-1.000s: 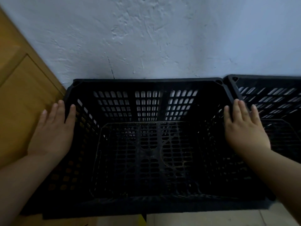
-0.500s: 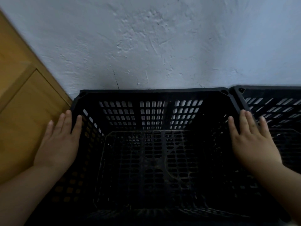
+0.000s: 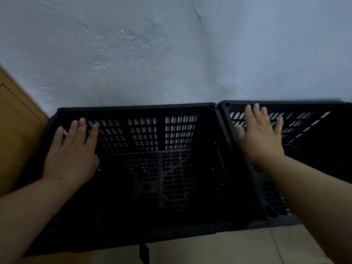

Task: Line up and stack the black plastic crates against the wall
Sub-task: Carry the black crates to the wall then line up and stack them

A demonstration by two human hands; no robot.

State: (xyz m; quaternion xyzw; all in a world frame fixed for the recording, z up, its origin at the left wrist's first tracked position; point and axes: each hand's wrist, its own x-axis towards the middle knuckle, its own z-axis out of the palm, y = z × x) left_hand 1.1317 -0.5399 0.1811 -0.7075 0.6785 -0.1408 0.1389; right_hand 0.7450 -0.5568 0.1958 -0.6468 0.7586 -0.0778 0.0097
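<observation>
A black slotted plastic crate (image 3: 137, 108) stands with its back rim against the white wall (image 3: 171, 54). A second black crate (image 3: 304, 103) sits right beside it on the right, rims touching at the back corner. My left hand (image 3: 70, 151) hovers flat, fingers spread, over the first crate's left side. My right hand (image 3: 259, 134) is flat with fingers apart above the second crate's left edge. Neither hand grips anything. The right crate's far side runs out of view.
A wooden cabinet panel (image 3: 17, 130) stands close against the left crate's left side. Pale floor tiles (image 3: 228, 246) show in front of the crates. A small dark piece (image 3: 143, 253) pokes out below the left crate's front edge.
Both hands have lifted off the left crate's side rims and shifted right and toward the wall; the right hand is now over the neighbouring crate. The view has tilted and moved right.
</observation>
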